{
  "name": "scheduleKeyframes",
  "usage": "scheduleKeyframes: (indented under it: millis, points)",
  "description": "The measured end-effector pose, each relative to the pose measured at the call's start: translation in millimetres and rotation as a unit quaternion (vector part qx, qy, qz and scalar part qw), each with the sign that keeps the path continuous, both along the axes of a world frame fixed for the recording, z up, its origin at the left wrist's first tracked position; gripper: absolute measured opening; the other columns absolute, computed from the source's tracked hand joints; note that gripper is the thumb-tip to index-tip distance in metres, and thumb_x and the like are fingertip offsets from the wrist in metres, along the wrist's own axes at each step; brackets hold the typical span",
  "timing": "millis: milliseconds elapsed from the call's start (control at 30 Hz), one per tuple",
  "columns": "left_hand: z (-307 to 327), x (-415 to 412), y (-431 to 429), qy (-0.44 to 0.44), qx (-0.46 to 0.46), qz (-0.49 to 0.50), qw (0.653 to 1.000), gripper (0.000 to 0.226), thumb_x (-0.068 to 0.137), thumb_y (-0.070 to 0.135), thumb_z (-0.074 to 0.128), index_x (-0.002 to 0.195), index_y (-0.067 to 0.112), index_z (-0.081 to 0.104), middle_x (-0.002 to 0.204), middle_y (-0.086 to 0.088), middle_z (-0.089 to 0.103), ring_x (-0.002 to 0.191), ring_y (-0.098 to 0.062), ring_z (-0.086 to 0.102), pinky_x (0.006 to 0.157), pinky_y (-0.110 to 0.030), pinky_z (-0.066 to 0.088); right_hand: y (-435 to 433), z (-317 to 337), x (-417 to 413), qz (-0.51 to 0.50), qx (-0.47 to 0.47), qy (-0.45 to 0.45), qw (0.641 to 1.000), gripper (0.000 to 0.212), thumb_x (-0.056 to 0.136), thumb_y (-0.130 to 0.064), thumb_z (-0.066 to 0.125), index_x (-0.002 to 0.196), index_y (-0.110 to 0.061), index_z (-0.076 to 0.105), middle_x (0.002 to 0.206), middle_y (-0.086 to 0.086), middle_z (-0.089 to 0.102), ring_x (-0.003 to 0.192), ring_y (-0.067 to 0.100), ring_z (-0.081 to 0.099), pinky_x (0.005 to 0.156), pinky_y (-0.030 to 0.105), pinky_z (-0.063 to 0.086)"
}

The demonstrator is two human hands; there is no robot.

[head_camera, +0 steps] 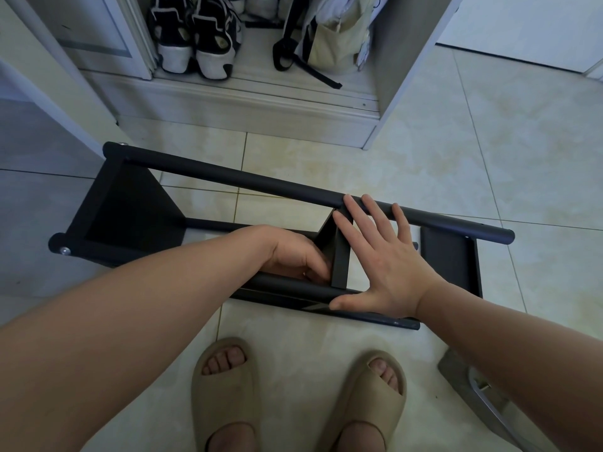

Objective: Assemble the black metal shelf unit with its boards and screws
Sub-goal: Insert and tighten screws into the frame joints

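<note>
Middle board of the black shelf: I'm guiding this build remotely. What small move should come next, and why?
Probably a slight nudge of the middle board with the left hand to square it against the near tube. That hand grips the board's near end, and the right hand spans flat from the near tube to the far tube, bracing them.

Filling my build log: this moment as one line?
shelf unit: on its side | left hand: holds middle board | right hand: flat on upper pole
</note>
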State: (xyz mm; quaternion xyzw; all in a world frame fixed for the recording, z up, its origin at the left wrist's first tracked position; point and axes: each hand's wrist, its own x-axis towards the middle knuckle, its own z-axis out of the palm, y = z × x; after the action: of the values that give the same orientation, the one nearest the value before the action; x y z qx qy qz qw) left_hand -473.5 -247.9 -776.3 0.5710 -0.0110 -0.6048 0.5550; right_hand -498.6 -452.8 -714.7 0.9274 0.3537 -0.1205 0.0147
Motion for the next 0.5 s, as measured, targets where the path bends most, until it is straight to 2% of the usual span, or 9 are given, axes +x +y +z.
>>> scheduleKeyframes:
  millis: [100, 167, 300, 400, 500]
  points:
    - [-1.1, 1.1, 0.2, 0.003, -0.010, 0.011, 1.000, 0.010, 0.084, 0.004, 0.063, 0.090, 0.004, 0.070, 0.083, -0.009, 0.071, 0.076, -0.017, 0.070, 0.074, -0.025, 0.056, -0.3, 0.2, 0.1, 0.000, -0.004, 0.000, 1.000, 0.126, 0.069, -0.102, 0.018, 0.162, -0.020, -0.002, 0.170, 0.003, -0.012, 0.155, 0.028, -0.016, 0.121, 0.063, -0.007]
    - [-1.6, 2.1, 1.0, 0.003, -0.012, 0.013, 1.000, 0.016, 0.089, -0.002, 0.058, 0.087, 0.006, 0.072, 0.079, -0.007, 0.072, 0.071, -0.015, 0.071, 0.067, -0.022, 0.056, -0.2, 0.2, 0.2, 0.001, -0.004, 0.000, 1.000, 0.126, 0.069, -0.102, 0.018, 0.162, -0.020, -0.002, 0.170, 0.003, -0.012, 0.155, 0.028, -0.016, 0.122, 0.063, -0.007]
    - [-2.0, 2.3, 1.3, 0.008, -0.018, 0.013, 1.000, 0.020, 0.090, -0.003, 0.056, 0.086, 0.007, 0.074, 0.076, -0.006, 0.072, 0.067, -0.014, 0.070, 0.063, -0.022, 0.055, 0.1, -0.2, 0.1, -0.001, -0.001, 0.000, 1.000, 0.126, 0.069, -0.102, 0.018, 0.162, -0.021, -0.001, 0.170, 0.003, -0.012, 0.156, 0.027, -0.016, 0.122, 0.062, -0.007]
    - [-2.9, 2.3, 1.1, 0.008, -0.016, 0.016, 1.000, 0.016, 0.087, -0.001, 0.059, 0.089, 0.007, 0.073, 0.077, -0.007, 0.071, 0.068, -0.015, 0.069, 0.065, -0.023, 0.055, 0.0, -0.8, 0.0, -0.001, 0.002, -0.001, 1.000, 0.125, 0.069, -0.102, 0.018, 0.162, -0.021, -0.002, 0.170, 0.003, -0.012, 0.156, 0.027, -0.016, 0.122, 0.062, -0.006]
    - [-3.0, 2.3, 0.8, 0.010, -0.017, 0.017, 1.000, 0.016, 0.080, 0.004, 0.064, 0.084, 0.011, 0.077, 0.078, -0.007, 0.071, 0.069, -0.016, 0.068, 0.067, -0.024, 0.055, -0.2, -1.1, 0.1, 0.000, 0.004, -0.003, 1.000, 0.125, 0.070, -0.102, 0.019, 0.162, -0.021, -0.002, 0.170, 0.003, -0.011, 0.156, 0.027, -0.015, 0.122, 0.062, -0.007]
